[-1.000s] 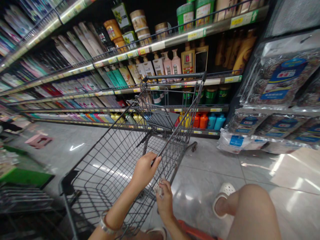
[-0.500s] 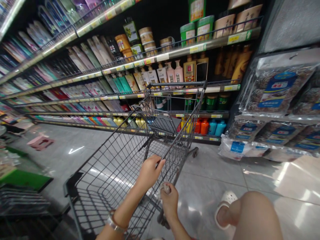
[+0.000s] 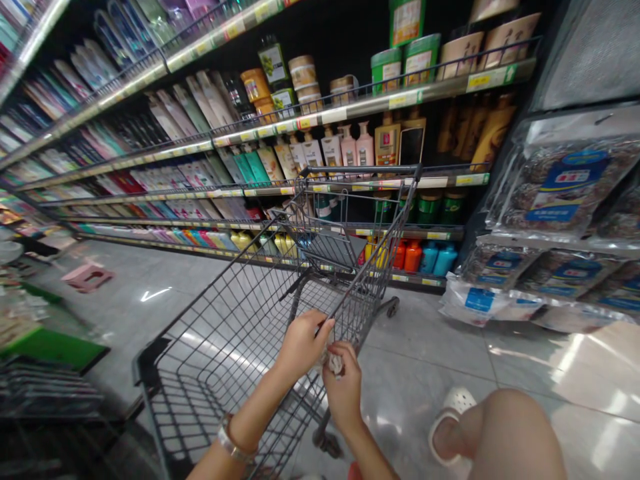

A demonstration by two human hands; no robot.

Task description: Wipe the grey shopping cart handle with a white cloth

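A dark wire shopping cart (image 3: 235, 333) stands in front of me on the tiled floor, its basket holding nothing that I can see. My left hand (image 3: 300, 343) is curled over the cart's right top rim, a bracelet on its wrist. Right beside it, my right hand (image 3: 344, 383) is closed on a small crumpled whitish wad (image 3: 334, 362) pressed against the same rim. My bare knee (image 3: 505, 437) and a white perforated shoe (image 3: 450, 413) show at lower right.
Long store shelves (image 3: 280, 127) of bottles, tubs and tubes run behind the cart. Bagged goods (image 3: 560, 193) hang and pile at right. A pink stool (image 3: 87, 275) stands on the floor far left, and a green-edged display (image 3: 45, 347) is at near left.
My right hand has risen with the wad from below the rim up to the rim, meeting my left hand. The view has shifted slightly; the cart sits a little farther right.
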